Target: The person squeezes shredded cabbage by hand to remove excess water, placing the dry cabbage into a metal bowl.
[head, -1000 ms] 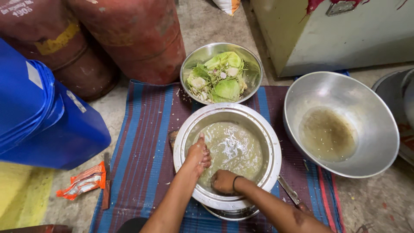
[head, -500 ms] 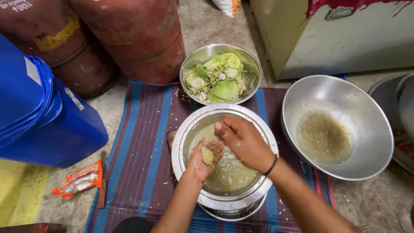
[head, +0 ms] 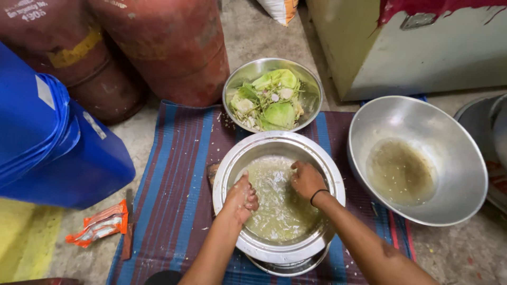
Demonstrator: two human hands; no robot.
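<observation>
A round metal pot (head: 327, 174) stands on a striped mat, filled with cloudy water and pale shredded vegetable bits (head: 277, 203). My left hand (head: 242, 196) dips into the water at the pot's left side, fingers curled under the surface. My right hand (head: 307, 180), a black band on its wrist, reaches into the water at the right side, fingertips submerged. Whether either hand grips anything under the water is hidden.
A steel bowl (head: 311, 84) of cabbage scraps sits behind the pot. A large metal basin (head: 465, 158) with murky liquid is on the right. Red gas cylinders (head: 169, 47) and a blue container (head: 47, 142) stand at the left. An orange packet (head: 97, 224) lies by the mat.
Half a second ago both hands were raised above the pot, the left palm holding a clump of shredded bits. Now both hands are lowered back into the water, apart from each other.
</observation>
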